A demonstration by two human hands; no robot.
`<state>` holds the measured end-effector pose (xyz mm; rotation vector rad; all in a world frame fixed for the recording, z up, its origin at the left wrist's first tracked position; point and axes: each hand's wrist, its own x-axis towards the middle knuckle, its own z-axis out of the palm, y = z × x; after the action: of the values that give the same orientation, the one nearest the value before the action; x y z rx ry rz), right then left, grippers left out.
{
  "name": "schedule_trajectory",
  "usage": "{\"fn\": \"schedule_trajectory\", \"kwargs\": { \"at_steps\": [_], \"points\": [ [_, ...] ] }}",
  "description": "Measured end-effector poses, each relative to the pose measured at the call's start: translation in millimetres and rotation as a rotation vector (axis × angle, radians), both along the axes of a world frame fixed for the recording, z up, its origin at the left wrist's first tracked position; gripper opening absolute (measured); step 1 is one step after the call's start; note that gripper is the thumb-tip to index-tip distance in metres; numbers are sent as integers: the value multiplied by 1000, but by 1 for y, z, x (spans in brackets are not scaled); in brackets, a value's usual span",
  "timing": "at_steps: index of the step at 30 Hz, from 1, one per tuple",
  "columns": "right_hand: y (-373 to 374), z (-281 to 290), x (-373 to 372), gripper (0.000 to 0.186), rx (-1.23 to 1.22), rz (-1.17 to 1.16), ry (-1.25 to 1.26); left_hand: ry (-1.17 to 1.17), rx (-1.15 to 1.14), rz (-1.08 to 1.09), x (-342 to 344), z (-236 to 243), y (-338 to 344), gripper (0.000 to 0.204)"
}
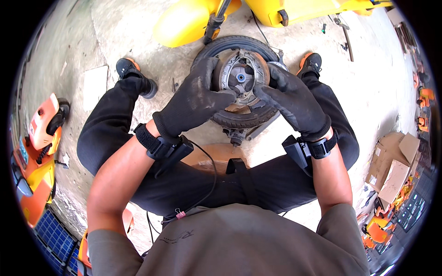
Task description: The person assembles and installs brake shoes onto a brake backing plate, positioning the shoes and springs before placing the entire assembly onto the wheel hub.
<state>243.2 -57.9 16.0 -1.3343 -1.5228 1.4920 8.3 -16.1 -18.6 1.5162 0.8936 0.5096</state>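
Note:
Between my two gloved hands is a pair of curved brake shoes (261,69), worn grey metal forming a ring. Through the ring shows a wheel hub with a blue-rimmed centre (241,77). My left hand (197,97) curls around the ring's left side, thumb at its lower edge. On the opposite side my right hand (294,100) grips it, thumb across the front. Both wear black gloves. Beneath and around lies a wheel with a black tyre (244,120); the hands and shoes hide much of it. Whether the shoes touch the hub I cannot tell.
Yellow body panels (184,23) and a dark metal rod (214,27) stand beyond the wheel. An orange-and-yellow vehicle (41,152) is at left. On the right are an open cardboard box (393,163) and a long tool (346,39). A flat pale sheet (95,87) lies left.

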Motion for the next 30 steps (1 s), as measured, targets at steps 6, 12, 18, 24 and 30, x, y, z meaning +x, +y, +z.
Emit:
{"fn": "schedule_trajectory", "kwargs": {
  "at_steps": [6,12,18,24,30],
  "points": [
    [-2,-11,0,34,-138,-86,184,43,12,1,1,4,3,53],
    [1,-8,4,46,-239,-30,201,-30,28,28,-2,5,4,53],
    [0,-12,3,47,-237,-36,270,-108,-34,38,-2,-4,4,53],
    [0,-11,5,48,-228,-21,239,-129,-71,25,-1,0,4,53],
    [-1,-3,3,50,-240,-20,250,-99,-24,10,-1,-1,4,56]
  ]
}}
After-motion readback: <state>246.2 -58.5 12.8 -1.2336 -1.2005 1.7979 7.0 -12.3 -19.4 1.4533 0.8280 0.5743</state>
